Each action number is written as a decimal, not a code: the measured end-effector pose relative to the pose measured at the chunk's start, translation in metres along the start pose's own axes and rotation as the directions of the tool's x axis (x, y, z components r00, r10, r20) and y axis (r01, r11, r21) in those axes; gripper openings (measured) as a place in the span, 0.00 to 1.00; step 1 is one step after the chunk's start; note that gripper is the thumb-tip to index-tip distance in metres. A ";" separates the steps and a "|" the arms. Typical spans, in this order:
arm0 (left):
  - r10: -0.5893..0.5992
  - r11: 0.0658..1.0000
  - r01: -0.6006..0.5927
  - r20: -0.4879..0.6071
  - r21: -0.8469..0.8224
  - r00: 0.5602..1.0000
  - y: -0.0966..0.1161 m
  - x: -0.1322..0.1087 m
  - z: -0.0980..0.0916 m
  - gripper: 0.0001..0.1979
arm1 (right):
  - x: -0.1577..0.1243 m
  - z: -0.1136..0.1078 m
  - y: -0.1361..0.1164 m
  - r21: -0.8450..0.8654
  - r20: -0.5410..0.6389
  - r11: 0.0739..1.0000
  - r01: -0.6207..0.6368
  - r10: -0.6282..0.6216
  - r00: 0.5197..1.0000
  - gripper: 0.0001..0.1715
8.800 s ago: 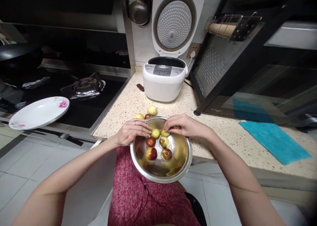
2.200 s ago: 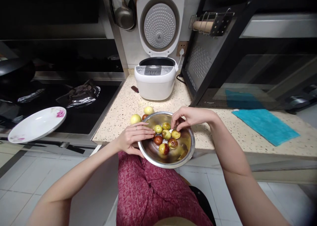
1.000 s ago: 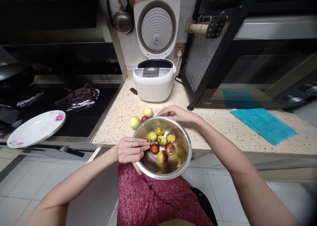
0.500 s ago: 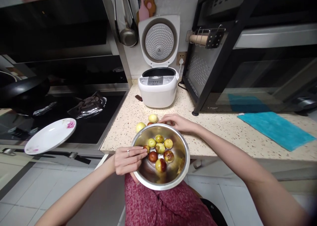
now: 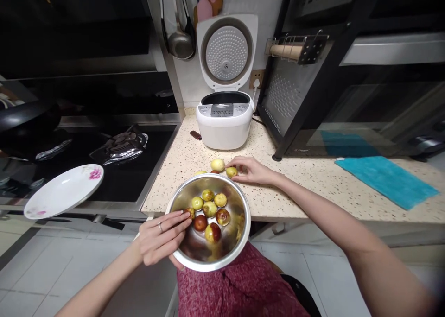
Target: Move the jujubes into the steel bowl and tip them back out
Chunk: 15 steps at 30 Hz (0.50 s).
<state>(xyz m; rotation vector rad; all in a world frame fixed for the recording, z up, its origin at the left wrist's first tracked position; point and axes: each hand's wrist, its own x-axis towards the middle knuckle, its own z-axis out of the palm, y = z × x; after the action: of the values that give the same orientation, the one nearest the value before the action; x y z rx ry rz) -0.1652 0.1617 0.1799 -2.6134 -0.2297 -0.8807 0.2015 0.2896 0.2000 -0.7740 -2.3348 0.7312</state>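
My left hand (image 5: 165, 238) grips a stainless steel bowl (image 5: 243, 236) by its left rim, fingers over the edge and thumb beneath. Inside the tilted bowl lie several yellow-green and reddish-brown jujubes (image 5: 210, 209). Beyond the bowl, my right hand (image 5: 253, 170) is low over the counter. Its thumb and forefinger close around a yellow-green jujube (image 5: 231, 172). A paler jujube (image 5: 217, 164) lies just left of those fingers, and others are partly hidden behind the bowl's rim. Something brownish shows under my right palm.
An open white rice cooker (image 5: 224, 127) stands at the back of the speckled counter (image 5: 299, 187). On the left are a gas stove (image 5: 118, 187) and a floral white plate (image 5: 66, 192) at its front edge. A black-framed oven rack (image 5: 306, 99) and a turquoise cloth (image 5: 385, 180) occupy the right.
The bowl and my left hand have shifted left, uncovering more counter by my right hand. A yellow-green jujube now shows between my right thumb and forefinger.
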 end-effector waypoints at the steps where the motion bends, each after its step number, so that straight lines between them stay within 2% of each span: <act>1: 0.000 1.000 0.000 -0.002 0.005 1.000 0.001 0.003 -0.001 0.23 | 0.000 -0.001 -0.002 0.008 -0.017 1.000 -0.003 0.003 1.000 0.21; 8: -0.003 1.000 0.002 0.011 0.008 1.000 0.011 0.025 -0.004 0.19 | -0.003 -0.010 -0.032 0.017 -0.165 0.999 0.044 -0.041 0.985 0.20; 10: -0.017 1.000 0.016 0.010 0.017 1.000 0.014 0.030 -0.004 0.19 | -0.006 -0.013 -0.044 0.047 -0.126 0.994 0.094 -0.088 0.988 0.20; 15: -0.043 0.998 0.044 -0.024 0.048 0.999 0.025 0.040 -0.003 0.22 | -0.013 -0.013 -0.066 0.131 0.121 0.972 0.193 -0.209 0.970 0.20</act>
<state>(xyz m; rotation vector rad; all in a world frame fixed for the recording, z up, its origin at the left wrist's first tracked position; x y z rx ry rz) -0.1285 0.1395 0.1993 -2.5612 -0.2992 -0.9080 0.1961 0.2400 0.2465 -0.4392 -2.4198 0.8442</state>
